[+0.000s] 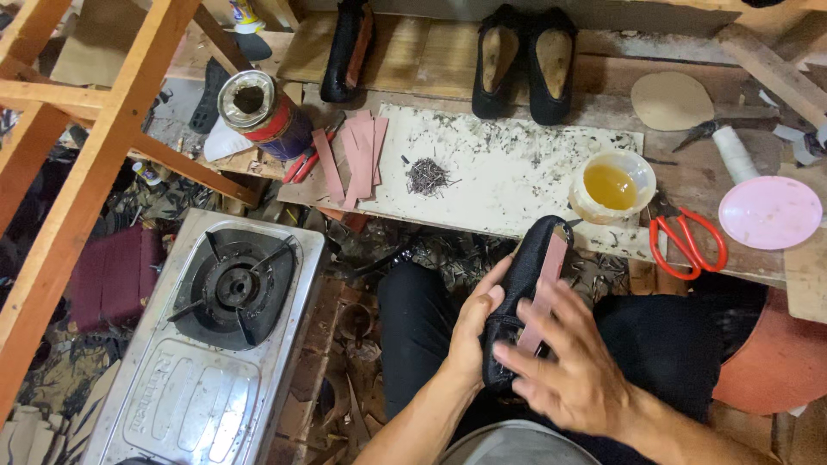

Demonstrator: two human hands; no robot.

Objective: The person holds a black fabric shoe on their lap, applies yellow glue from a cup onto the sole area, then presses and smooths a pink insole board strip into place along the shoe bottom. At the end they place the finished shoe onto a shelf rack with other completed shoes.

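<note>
A black shoe (527, 267) rests sole-up on my lap, with a pinkish-brown strip (546, 280) lying along its sole. My left hand (475, 329) grips the shoe's side near the heel. My right hand (575, 363) lies flat with fingers spread, pressing on the lower end of the strip. On the bench ahead sit a cup of yellow glue (612, 185), a pile of small nails (426, 176) and several more pinkish strips (355, 155).
A single-burner gas stove (215, 336) stands at the left under a wooden frame (95, 164). Red-handled scissors (687, 241), a pink lid (769, 212), a metal can (263, 112) and a pair of black shoes (525, 60) lie around the white work board (508, 172).
</note>
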